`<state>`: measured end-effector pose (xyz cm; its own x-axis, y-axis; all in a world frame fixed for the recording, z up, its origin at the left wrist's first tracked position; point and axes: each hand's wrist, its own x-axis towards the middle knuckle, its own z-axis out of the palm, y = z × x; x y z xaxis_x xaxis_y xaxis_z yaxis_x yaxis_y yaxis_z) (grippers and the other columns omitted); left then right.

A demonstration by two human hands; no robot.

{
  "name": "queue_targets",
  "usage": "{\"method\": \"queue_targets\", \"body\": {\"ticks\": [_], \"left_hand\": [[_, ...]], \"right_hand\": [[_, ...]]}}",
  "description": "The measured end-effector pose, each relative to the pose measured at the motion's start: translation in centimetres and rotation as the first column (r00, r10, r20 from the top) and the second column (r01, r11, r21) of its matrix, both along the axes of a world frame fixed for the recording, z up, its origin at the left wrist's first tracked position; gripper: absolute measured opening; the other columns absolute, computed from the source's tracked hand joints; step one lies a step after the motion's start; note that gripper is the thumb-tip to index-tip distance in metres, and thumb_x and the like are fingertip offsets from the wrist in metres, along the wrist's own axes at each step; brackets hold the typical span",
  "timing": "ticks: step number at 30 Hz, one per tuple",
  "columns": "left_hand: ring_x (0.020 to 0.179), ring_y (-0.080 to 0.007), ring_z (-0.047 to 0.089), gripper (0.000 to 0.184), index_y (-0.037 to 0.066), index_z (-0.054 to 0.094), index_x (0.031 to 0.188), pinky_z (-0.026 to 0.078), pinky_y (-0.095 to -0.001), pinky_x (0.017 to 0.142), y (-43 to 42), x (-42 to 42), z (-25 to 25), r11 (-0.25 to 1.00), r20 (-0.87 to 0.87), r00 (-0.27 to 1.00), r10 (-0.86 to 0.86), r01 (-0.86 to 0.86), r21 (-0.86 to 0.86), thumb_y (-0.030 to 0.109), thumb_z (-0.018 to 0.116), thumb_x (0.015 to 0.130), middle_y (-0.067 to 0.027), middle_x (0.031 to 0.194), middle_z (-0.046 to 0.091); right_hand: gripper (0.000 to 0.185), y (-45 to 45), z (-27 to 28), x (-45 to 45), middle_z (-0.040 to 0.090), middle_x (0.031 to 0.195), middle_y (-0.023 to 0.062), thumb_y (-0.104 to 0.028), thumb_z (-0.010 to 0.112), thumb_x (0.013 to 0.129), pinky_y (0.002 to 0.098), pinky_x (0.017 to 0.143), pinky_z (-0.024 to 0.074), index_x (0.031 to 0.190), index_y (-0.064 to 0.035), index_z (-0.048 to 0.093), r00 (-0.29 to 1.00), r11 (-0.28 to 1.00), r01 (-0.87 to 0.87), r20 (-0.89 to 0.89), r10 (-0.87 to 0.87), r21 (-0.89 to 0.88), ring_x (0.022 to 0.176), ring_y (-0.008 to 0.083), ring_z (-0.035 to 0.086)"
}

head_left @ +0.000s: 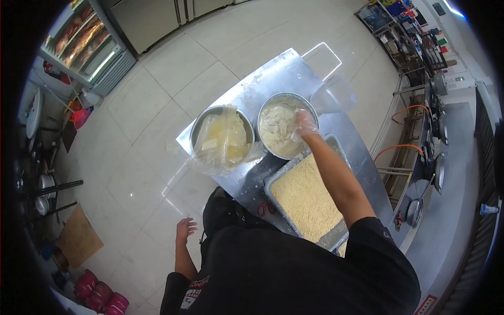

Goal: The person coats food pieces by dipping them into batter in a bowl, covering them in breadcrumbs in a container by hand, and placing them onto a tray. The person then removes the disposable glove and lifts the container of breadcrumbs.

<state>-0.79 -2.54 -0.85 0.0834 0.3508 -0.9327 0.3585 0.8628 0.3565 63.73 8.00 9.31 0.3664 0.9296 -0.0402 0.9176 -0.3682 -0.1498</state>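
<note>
My right hand (pixel 305 125), in a clear plastic glove, reaches into a round metal bowl (pixel 258 122) at the table's middle. Pale, wet batter (pixel 275 118) with strip-like pieces in it fills the bowl, and the fingers are partly hidden there. Below that forearm lies a rectangular metal tray (pixel 283 210) of coarse yellowish crumbs (pixel 304 197). A second metal bowl (pixel 194 131) stands to the left, with a clear plastic bag (pixel 223 139) holding pale yellow contents draped over it. Away from the table, my left hand (pixel 186 229) hangs at my side, bare, empty, its fingers loosely apart.
The steel table (pixel 286 65) also carries a clear plastic container (pixel 334 95) at its far right edge. A lit display fridge (pixel 86 44) stands far left, with a steel cabinet (pixel 147 21) beside it. Shelves and a counter (pixel 451 178) with pans run along the right.
</note>
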Motion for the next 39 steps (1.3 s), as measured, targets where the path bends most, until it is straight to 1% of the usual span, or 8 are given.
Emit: {"method": "queue_targets", "body": {"ticks": [6, 11, 17, 21, 25, 30, 36, 39], "left_hand": [[0.067, -0.0162, 0.063, 0.034, 0.006, 0.058, 0.107, 0.045, -0.0274, 0.059, 0.3, 0.5, 0.9, 1.0, 0.007, 1.0, 0.02, -0.02, 0.004, 0.034, 0.045, 0.091, -0.0092, 0.089, 0.067], [0.066, -0.0158, 0.062, 0.034, 0.006, 0.058, 0.107, 0.045, -0.0274, 0.058, -0.1, -0.2, 1.0, 1.0, -0.011, 1.0, 0.008, -0.008, 0.002, 0.034, 0.045, 0.091, -0.0092, 0.087, 0.067], [0.064, -0.0161, 0.062, 0.033, 0.006, 0.058, 0.107, 0.045, -0.0262, 0.056, -1.7, -0.9, 1.4, 0.996, -0.02, 0.997, 0.076, -0.075, 0.038, 0.032, 0.044, 0.091, -0.0093, 0.086, 0.067], [0.065, -0.0165, 0.063, 0.032, 0.006, 0.058, 0.106, 0.045, -0.0261, 0.055, -4.2, -1.2, 2.0, 0.992, -0.028, 0.992, 0.124, -0.124, 0.01, 0.032, 0.044, 0.092, -0.009, 0.085, 0.066], [0.065, -0.0158, 0.062, 0.032, 0.006, 0.059, 0.104, 0.045, -0.0265, 0.055, -6.8, -1.4, 1.2, 0.995, -0.02, 0.996, 0.087, -0.088, -0.05, 0.032, 0.045, 0.092, -0.0092, 0.084, 0.066], [0.064, -0.0147, 0.06, 0.031, 0.004, 0.058, 0.105, 0.045, -0.026, 0.054, -6.8, -0.6, 0.9, 0.985, -0.033, 0.985, 0.168, -0.169, -0.028, 0.029, 0.045, 0.091, -0.01, 0.084, 0.066], [0.063, -0.0155, 0.061, 0.03, 0.004, 0.058, 0.105, 0.045, -0.0263, 0.053, -6.3, 0.4, 1.7, 0.991, -0.014, 0.991, 0.132, -0.133, -0.024, 0.027, 0.046, 0.09, -0.0104, 0.086, 0.066], [0.064, -0.0157, 0.061, 0.03, 0.004, 0.058, 0.105, 0.045, -0.0263, 0.054, -6.3, 0.3, 1.9, 0.992, -0.019, 0.994, 0.109, -0.11, -0.055, 0.027, 0.046, 0.09, -0.0102, 0.086, 0.066]], "right_hand": [[0.016, 1.6, 8.1, -3.0, 0.064, 0.079, 0.0194, -0.014, 0.056, 0.077, 0.0419, 0.064, 0.0489, 0.081, -0.0003, 0.064, 0.988, 0.979, 0.051, -0.15, -0.021, 0.196, 0.075, 0.0341, 0.063], [0.021, 0.5, -2.3, -5.1, 0.063, 0.089, 0.0191, -0.018, 0.058, 0.077, 0.0425, 0.076, 0.0493, 0.087, -0.0006, 0.064, 0.966, 0.906, -0.188, 0.097, 0.241, -0.38, 0.086, 0.0342, 0.06], [0.016, -2.1, -0.3, -5.2, 0.062, 0.085, 0.016, -0.018, 0.06, 0.074, 0.0395, 0.079, 0.0477, 0.083, -0.0054, 0.065, 0.86, 0.848, -0.511, -0.092, 0.503, -0.139, 0.087, 0.0307, 0.059], [0.023, 3.0, 10.3, -5.0, 0.061, 0.096, 0.0191, -0.025, 0.056, 0.083, 0.0396, 0.08, 0.0466, 0.089, -0.0035, 0.063, 0.982, 0.838, -0.119, -0.189, 0.019, -0.533, 0.089, 0.0308, 0.058], [0.024, 1.2, -1.9, 1.3, 0.059, 0.101, 0.0207, -0.023, 0.053, 0.085, 0.042, 0.077, 0.0464, 0.097, -0.0029, 0.061, 0.845, 0.999, -0.004, -0.534, -0.016, -0.037, 0.091, 0.0318, 0.058], [0.021, 4.0, -3.2, -3.7, 0.063, 0.089, 0.0214, -0.021, 0.052, 0.081, 0.0448, 0.077, 0.0475, 0.084, -0.0041, 0.064, 0.991, 0.995, 0.099, -0.09, -0.097, 0.022, 0.087, 0.0372, 0.06], [0.029, 3.7, -2.9, -1.5, 0.061, 0.105, 0.0202, -0.017, 0.058, 0.077, 0.043, 0.083, 0.0451, 0.102, -0.0037, 0.061, 0.914, 0.948, 0.318, -0.274, -0.299, 0.025, 0.1, 0.0316, 0.057], [0.021, 0.7, -17.0, 0.6, 0.065, 0.082, 0.0146, -0.019, 0.057, 0.074, 0.0442, 0.078, 0.0474, 0.085, -0.003, 0.065, 0.953, 0.939, -0.008, 0.287, -0.097, 0.343, 0.08, 0.0362, 0.06]]}}
